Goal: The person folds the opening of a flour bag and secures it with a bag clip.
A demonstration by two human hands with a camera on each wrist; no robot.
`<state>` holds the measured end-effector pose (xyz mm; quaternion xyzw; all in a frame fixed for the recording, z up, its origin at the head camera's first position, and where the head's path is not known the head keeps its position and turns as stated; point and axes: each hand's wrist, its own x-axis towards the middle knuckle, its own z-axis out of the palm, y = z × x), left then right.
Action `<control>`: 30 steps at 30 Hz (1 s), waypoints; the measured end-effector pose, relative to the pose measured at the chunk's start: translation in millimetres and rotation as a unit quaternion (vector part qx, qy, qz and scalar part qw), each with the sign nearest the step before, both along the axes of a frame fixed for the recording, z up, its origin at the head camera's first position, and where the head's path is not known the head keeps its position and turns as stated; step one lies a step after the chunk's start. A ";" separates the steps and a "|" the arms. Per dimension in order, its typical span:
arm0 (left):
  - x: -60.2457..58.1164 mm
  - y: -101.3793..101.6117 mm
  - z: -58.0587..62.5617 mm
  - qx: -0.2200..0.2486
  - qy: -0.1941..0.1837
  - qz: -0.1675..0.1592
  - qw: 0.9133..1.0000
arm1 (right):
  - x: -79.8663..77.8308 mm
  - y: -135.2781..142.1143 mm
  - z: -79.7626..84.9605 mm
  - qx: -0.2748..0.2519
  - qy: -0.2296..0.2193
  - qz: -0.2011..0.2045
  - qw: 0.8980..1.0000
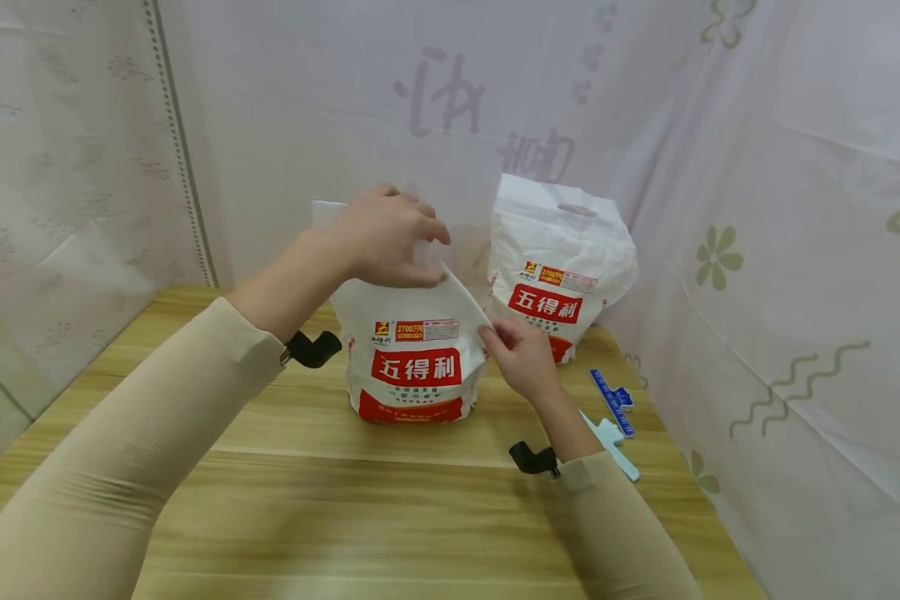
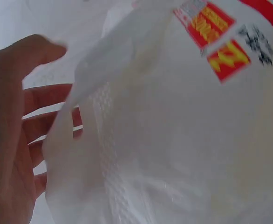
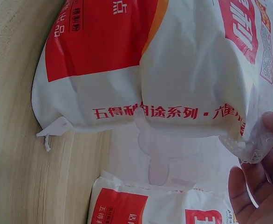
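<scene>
A white flour bag (image 1: 412, 367) with red panels stands upright on the table, its thin top raised. Over that top reaches my left hand (image 1: 390, 237). In the left wrist view, the thumb of the left hand (image 2: 20, 121) stands apart from the fingers, which lie partly hidden behind the edge of the bag (image 2: 174, 126). My right hand (image 1: 523, 354) pinches the right upper corner of the same bag. From the right wrist, the bunched corner of the bag (image 3: 250, 144) shows between thumb and fingers of the right hand (image 3: 262, 177).
A second flour bag (image 1: 558, 258) with a handle hole stands behind to the right. Beside it, a blue sealing clip (image 1: 613, 402) and a pale turquoise clip (image 1: 617, 446) lie on the wooden table (image 1: 390, 517). Patterned curtains (image 1: 817, 250) hang around the table.
</scene>
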<state>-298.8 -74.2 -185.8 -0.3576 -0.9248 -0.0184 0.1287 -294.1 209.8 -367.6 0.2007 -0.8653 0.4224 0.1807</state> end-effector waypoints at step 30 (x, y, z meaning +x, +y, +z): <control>-7.7 17.3 -21.0 0.011 -0.011 0.012 1.000 | 11.4 44.0 21.7 0.053 -0.004 -0.023 0.998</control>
